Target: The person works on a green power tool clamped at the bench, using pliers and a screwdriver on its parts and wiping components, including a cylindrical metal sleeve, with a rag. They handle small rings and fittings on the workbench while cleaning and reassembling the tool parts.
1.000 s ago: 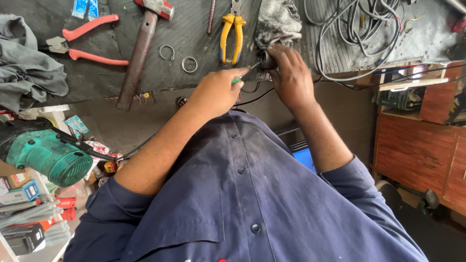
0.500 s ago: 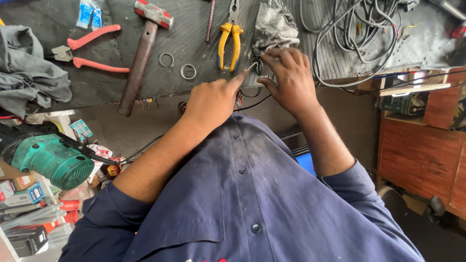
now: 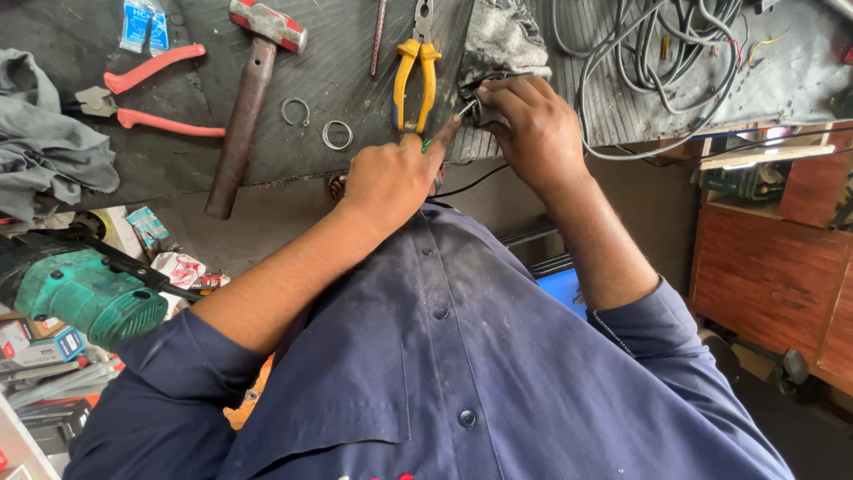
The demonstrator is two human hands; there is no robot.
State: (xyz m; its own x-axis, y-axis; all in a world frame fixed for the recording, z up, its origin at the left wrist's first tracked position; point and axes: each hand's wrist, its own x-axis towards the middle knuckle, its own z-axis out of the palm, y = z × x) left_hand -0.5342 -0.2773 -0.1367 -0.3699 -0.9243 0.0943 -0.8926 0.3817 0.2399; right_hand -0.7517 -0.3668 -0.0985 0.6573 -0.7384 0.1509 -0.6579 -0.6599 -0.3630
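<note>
My left hand (image 3: 386, 178) is closed around a green-handled screwdriver (image 3: 451, 127), whose metal tip points up and right into a small dark part (image 3: 478, 111). My right hand (image 3: 533, 124) grips that part at the front edge of the dark ribbed bench mat (image 3: 338, 53); the fingers hide most of it. A thin black wire (image 3: 471, 182) runs down from the part under my hands. Both hands are close together, just below a crumpled grey rag (image 3: 502, 40).
On the mat lie yellow-handled pliers (image 3: 415, 76), a hammer (image 3: 249, 107), red-handled pliers (image 3: 151, 93), two metal rings (image 3: 296, 111) and a tangle of cables (image 3: 657, 53). A grey cloth (image 3: 53, 160) and a green power tool (image 3: 84, 293) are left; a wooden cabinet (image 3: 773, 276) is right.
Both hands have stayed together on the small part, shifting slightly toward the yellow pliers. The screwdriver tip is now visible at the part.
</note>
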